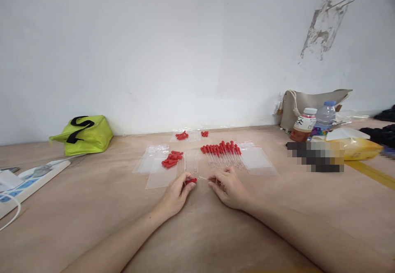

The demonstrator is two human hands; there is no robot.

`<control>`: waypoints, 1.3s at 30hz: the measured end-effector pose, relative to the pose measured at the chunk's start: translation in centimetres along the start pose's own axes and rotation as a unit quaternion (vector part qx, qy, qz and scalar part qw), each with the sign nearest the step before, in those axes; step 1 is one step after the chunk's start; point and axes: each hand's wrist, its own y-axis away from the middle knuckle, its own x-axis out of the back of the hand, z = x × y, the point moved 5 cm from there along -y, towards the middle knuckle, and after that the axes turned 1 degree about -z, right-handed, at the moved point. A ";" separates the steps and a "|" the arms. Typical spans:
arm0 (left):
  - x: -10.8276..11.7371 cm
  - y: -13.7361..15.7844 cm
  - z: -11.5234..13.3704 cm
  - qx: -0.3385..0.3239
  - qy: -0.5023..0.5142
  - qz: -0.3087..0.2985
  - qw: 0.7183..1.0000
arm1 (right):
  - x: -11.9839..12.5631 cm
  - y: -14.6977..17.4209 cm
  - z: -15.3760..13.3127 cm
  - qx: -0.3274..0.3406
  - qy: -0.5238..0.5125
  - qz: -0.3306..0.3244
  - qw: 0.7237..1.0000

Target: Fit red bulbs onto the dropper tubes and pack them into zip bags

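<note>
My left hand (pixel 177 190) pinches a red rubber dropper bulb (pixel 191 180), its end turned to the right. A thin clear dropper tube (pixel 203 178) is held in my right hand (pixel 227 187), with its tip close to the bulb; a small gap seems to lie between them. Just beyond my left hand lies a pile of loose red bulbs (pixel 172 159). Several clear tubes (pixel 189 162) lie side by side right of that pile. Beyond my right hand, a row of droppers with red bulbs fitted (pixel 221 149) lies on the table.
Clear plastic bags (pixel 259 161) lie right of the droppers, and more bags (pixel 152 159) lie left. Farther back are more red bulbs (pixel 182 135). A yellow-green bag (pixel 88 135) and power strip (pixel 33 182) stand left; bottles (pixel 304 125) and a yellow packet (pixel 354 147) stand right.
</note>
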 end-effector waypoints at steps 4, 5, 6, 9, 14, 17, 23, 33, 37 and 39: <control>0.0 -0.1 0.0 -0.008 0.007 -0.001 1.000 | -0.3 -0.2 -0.2 0.015 0.000 -0.006 1.000; 0.0 -0.1 0.1 -0.013 0.009 -0.003 1.000 | -0.3 -0.2 -0.2 0.016 0.001 -0.008 1.000; -0.1 -0.1 0.2 -0.017 0.011 -0.005 1.000 | -0.4 -0.3 -0.2 0.017 0.001 -0.009 1.000; -0.2 -0.1 0.2 -0.024 0.011 -0.008 1.000 | -0.4 -0.4 -0.3 0.021 0.003 -0.010 1.000; -0.1 -0.1 0.0 -0.026 -0.002 0.002 1.000 | -0.6 -0.4 -0.5 0.034 0.006 -0.018 0.999; -0.1 0.1 0.0 -0.042 -0.013 0.001 0.999 | -0.6 -0.5 -0.2 0.051 -0.001 -0.026 0.998; -0.8 0.5 0.6 -0.074 -0.051 -0.062 0.994 | -0.6 -0.5 0.2 0.091 0.029 -0.035 0.995; -0.9 0.4 0.7 -0.079 -0.098 -0.075 0.989 | -1.2 -0.4 -1.0 0.085 0.084 -0.035 0.992; -1.1 0.6 1.0 -0.108 -0.102 -0.088 0.985 | -1.7 -0.4 -1.0 0.082 0.076 -0.051 0.992; -1.1 0.5 1.1 -0.118 -0.104 -0.093 0.983 | -1.9 -0.5 -1.0 0.083 0.075 -0.057 0.992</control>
